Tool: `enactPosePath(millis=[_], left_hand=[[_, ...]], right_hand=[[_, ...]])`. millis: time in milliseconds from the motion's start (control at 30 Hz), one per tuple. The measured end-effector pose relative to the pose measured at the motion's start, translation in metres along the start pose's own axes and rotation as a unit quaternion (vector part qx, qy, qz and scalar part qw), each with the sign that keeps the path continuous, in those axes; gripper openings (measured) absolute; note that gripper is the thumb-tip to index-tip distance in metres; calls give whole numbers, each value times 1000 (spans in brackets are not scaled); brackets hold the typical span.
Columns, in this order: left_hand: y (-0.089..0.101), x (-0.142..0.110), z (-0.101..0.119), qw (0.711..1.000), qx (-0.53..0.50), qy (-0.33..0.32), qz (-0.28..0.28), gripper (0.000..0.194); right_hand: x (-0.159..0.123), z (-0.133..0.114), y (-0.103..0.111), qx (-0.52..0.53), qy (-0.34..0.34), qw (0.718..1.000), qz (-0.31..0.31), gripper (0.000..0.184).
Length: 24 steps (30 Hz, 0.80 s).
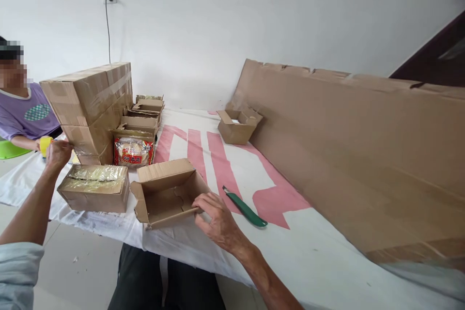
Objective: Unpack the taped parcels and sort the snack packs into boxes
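Note:
My right hand [216, 218] grips the near right rim of an open, bare cardboard box [163, 220], fingers over the edge. The box stands near the table's front edge with its flaps up. My left hand [59, 154] is closed beside the lower corner of a stack of taped boxes [95, 94]; what its fingers hold is hidden. A roll of yellow tape [45, 146] shows just beyond it, against another person's hand [35, 144]. Between my hands sits a closed box [96, 189] sealed with shiny tape. A green utility knife [245, 209] lies right of the open box.
A red-and-clear food packet [133, 151] leans before a row of open boxes [140, 125]. Another open box [238, 131] stands further back. A large cardboard sheet [345, 155] slants along the right side of the cloth-covered table [290, 256]. A person [32, 111] sits at left.

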<state>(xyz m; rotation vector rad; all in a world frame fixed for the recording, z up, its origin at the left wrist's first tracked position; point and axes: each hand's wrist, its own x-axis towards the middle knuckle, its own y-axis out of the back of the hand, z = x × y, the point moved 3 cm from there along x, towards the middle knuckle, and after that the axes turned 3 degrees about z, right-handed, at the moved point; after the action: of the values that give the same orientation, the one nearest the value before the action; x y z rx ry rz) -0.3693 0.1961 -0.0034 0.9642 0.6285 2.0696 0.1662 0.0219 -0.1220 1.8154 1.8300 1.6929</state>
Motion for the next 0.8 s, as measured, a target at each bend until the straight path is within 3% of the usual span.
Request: enactPosePath(millis=[133,367,633,800], left_hand=[[12,-16,10,996,43,64,32,23],[26,-57,17,996,43,62,44,34],[33,-118,14,998,0,19,59,39],[36,-136,14,998,-27,-4,64,39]], right_hand=[[-2,-3,-1,-12,17,1000,-5,23],[8,28,9,-67,-55,996,35,17],[80,67,-3,-128,-131,982,43,16],[123,81,-24,-144,-165,976,3,15]])
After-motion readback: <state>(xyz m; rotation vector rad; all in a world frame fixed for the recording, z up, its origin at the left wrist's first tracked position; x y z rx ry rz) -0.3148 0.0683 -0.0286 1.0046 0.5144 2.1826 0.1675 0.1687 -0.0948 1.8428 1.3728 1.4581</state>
